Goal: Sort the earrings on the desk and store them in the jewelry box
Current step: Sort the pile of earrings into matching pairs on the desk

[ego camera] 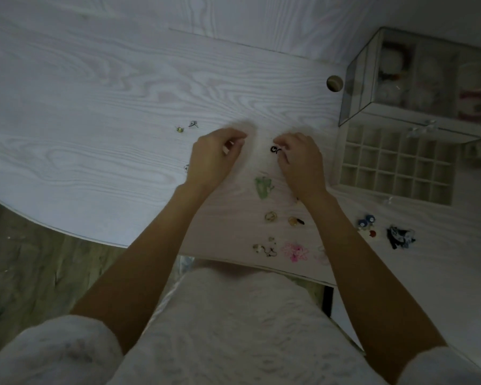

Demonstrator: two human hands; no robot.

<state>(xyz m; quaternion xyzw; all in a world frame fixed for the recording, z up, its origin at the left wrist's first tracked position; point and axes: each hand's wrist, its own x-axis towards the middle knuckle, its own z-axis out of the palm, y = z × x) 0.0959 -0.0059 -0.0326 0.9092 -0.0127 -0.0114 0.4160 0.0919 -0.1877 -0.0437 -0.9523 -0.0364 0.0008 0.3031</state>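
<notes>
My right hand [300,159] pinches a small black earring [275,149] just above the white desk. My left hand [215,155] hovers beside it with fingers curled; whether it holds anything is hidden. Earrings lie scattered on the desk: a green pair [263,187], two gold ones [271,216], a pink pair [295,251], a blue pair [365,220], a black-and-white bow pair [400,236], and two small studs [186,127] at the left. The jewelry box [417,79] stands at the right with its gridded drawer [395,165] pulled out, its cells bare.
The desk [95,107] has a curved front edge and a round cable hole [334,83] near the box. Wood-look floor shows at the lower left. My white clothing fills the bottom of the view. The box's upper glass compartments hold bracelets.
</notes>
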